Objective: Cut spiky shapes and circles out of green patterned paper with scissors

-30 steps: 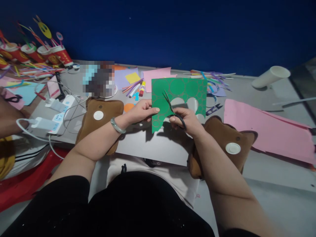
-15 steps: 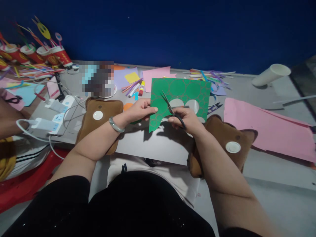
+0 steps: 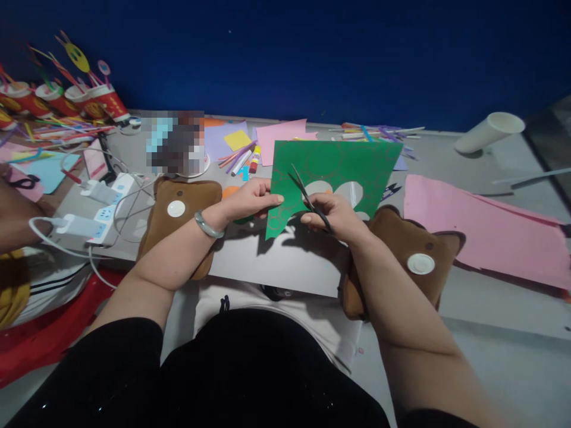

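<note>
A green paper sheet with drawn circles and several cut-out round holes is held up over the table. My left hand pinches its left edge between thumb and fingers. In my right hand is a pair of dark scissors, the fingers closed round the handles. Its blades lie across the sheet's left part, pointing up and left. A ragged cut runs along the sheet's lower edge. Beneath the sheet lies white paper, with hand shadows on it.
Brown cushions lie under both forearms. Left are a white power strip with cables, red cups of craft sticks, and another person's arm. A glue stick lies behind; pink paper and a white tube are right.
The green sheet has tilted, its upper right corner swinging out to the right and its lower left tip shifting slightly left. Both hands keep their hold, nearly in place.
</note>
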The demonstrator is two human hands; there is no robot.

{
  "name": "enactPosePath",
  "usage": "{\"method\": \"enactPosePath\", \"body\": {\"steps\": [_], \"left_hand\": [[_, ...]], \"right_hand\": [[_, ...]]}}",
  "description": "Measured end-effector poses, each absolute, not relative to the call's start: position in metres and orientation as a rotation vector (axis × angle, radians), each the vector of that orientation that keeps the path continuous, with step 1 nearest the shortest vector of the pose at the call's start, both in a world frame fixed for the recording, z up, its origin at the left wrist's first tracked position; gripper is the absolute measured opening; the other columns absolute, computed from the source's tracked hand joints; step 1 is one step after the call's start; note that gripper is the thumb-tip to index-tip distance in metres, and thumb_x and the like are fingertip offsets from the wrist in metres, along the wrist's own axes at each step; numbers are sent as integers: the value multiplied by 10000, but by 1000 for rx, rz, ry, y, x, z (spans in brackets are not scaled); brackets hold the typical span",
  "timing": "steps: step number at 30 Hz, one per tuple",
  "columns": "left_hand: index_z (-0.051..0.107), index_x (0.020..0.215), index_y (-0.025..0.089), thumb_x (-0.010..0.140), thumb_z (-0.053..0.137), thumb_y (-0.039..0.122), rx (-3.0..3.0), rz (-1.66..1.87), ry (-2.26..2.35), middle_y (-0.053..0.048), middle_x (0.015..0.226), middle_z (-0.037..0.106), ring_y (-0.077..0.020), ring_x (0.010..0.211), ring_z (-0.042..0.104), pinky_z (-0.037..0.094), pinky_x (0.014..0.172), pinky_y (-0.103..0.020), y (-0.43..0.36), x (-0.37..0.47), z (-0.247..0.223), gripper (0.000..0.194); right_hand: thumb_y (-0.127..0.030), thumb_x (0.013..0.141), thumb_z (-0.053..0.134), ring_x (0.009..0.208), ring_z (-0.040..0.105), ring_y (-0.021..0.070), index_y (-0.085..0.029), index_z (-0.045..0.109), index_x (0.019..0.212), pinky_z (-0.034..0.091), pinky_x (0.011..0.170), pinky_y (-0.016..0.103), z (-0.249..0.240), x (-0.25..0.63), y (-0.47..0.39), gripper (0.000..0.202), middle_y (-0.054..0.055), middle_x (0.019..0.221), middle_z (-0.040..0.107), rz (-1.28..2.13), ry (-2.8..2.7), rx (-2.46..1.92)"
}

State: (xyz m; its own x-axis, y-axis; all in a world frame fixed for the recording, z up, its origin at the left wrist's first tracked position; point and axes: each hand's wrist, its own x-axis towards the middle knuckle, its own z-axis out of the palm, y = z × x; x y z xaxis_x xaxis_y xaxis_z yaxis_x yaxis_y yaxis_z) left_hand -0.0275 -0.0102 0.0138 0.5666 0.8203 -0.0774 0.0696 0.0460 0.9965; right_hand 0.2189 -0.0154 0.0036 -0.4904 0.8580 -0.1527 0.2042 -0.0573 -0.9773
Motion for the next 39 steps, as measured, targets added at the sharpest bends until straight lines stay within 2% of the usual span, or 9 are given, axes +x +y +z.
{"method": "enactPosePath", "body": {"steps": [4,9,18,25,31,35,39], "left_hand": [[543,779,198,809,859,578,1419,674,839,78,536,493,-57,405,447,286,394,-200,-11,-27,14,496],[533,768,199,793,870,604,1397,684,811,82,522,494,-51,390,434,285,387,-197,-10,-26,12,527],[533,785,195,791,864,530,1379,665,827,90,517,497,-51,393,434,278,387,-190,-11,-25,15,471],[542,763,187,832,834,477,1401,661,837,76,528,505,-51,410,443,304,403,-182,-11,-27,14,418],[559,773,178,845,829,490,1440,656,863,57,530,521,-62,419,457,315,403,-187,-10,-30,13,419],[554,762,181,880,802,436,1456,653,866,66,512,505,-55,410,439,313,411,-183,-9,-31,12,375],[533,740,192,838,840,485,1460,684,835,74,504,494,-53,400,426,316,403,-189,-8,-31,12,436]], "right_hand": [[-718,511,991,522,495,122,-229,651,818,400,511,268,3,217,-15,670,-60,567,561,1610,-1658,-1128],[-718,511,994,561,520,130,-220,655,820,415,529,267,2,218,-13,677,-46,608,570,1595,-1676,-1128],[-730,566,966,531,499,116,-208,669,826,384,503,260,1,220,-12,655,-51,588,562,1610,-1719,-1108],[-757,504,978,497,455,107,-200,666,807,337,476,263,4,219,-14,706,-55,527,533,1635,-1648,-1155],[-760,506,978,463,463,112,-205,683,831,329,451,267,0,220,-13,707,-55,503,546,1639,-1631,-1129],[-765,504,977,453,464,112,-203,693,830,341,442,265,1,220,-13,709,-52,499,546,1634,-1637,-1146],[-758,509,977,439,454,111,-207,690,821,340,434,265,4,221,-13,695,-56,483,534,1628,-1656,-1159]]}}
